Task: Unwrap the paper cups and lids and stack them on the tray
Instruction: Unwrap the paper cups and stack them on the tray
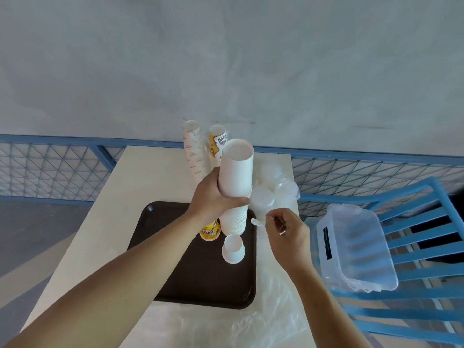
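A tall stack of plain white paper cups [235, 172] stands on the dark brown tray [180, 280], and my left hand [213, 197] grips it round the middle. To the right of the stack, my right hand [286, 234] pinches a bit of clear plastic wrap [257, 222]. A single white cup [233, 248] sits on the tray below the stack. A yellow printed cup [210, 231] stands partly hidden behind my left wrist. Wrapped white lids [276, 187] lie on the table right of the stack.
Two more cup stacks, one with red print [193, 149] and one yellow [217, 141], stand at the table's far edge. Loose clear wrap [251, 322] lies at the near edge. A clear plastic box [356, 247] rests on a blue chair [414, 267] at right.
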The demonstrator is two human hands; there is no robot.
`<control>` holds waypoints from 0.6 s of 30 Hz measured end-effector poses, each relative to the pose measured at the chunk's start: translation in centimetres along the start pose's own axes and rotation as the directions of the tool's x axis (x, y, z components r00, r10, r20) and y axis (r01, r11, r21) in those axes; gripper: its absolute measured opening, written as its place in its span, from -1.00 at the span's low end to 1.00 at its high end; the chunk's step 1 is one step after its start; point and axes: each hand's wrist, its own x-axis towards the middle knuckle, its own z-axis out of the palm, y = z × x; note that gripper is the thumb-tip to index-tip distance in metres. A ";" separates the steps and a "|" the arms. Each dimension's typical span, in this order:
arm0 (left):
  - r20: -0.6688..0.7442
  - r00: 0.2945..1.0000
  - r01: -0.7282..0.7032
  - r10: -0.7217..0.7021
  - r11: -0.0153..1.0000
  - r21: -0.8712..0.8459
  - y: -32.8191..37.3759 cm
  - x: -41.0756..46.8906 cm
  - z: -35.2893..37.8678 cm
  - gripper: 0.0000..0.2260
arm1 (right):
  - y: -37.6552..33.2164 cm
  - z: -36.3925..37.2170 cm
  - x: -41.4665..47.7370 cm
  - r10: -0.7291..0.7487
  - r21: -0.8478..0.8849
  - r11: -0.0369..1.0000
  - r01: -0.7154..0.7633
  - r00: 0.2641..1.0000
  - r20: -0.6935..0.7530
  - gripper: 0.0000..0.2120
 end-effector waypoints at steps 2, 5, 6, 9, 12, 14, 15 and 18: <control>0.032 0.999 0.031 -0.032 0.999 0.031 -1.1 0.2 0.6 -0.24 | 0.1 0.0 -0.1 0.027 -0.001 1.000 -0.027 0.998 0.055 -0.76; 0.070 0.994 0.080 -0.086 0.993 0.085 -3.1 0.3 1.2 -0.21 | 0.3 -0.2 -0.1 0.068 0.000 0.998 -0.068 0.990 0.125 -0.82; 0.078 0.992 0.088 -0.096 0.991 0.097 -3.7 0.2 1.3 -0.19 | 0.2 -0.3 0.0 0.069 -0.001 0.998 -0.070 0.987 0.143 -0.83; 0.086 0.991 0.096 -0.107 0.988 0.119 -4.6 0.2 1.4 -0.15 | -0.6 -0.5 0.0 0.016 -0.003 1.000 -0.016 0.983 0.184 -0.88; 0.108 0.991 0.069 -0.082 0.990 0.120 -4.5 0.2 1.4 -0.11 | -2.2 -0.4 -0.4 -0.038 0.032 0.999 0.031 0.974 0.222 -0.91; 0.132 0.989 0.047 -0.062 0.992 0.114 -4.2 -0.1 1.1 -0.07 | -3.5 -0.2 -0.6 -0.077 0.081 0.995 0.058 0.966 0.246 -0.92; 0.141 0.988 0.042 -0.058 0.992 0.119 -4.1 -0.4 0.8 -0.05 | -4.3 0.0 -0.7 -0.095 0.111 0.991 0.068 0.962 0.258 -0.92; 0.151 0.983 0.082 -0.101 0.989 0.126 -4.6 -1.4 -1.0 0.05 | -6.7 1.3 -1.0 -0.113 0.198 0.979 0.052 0.943 0.314 -0.90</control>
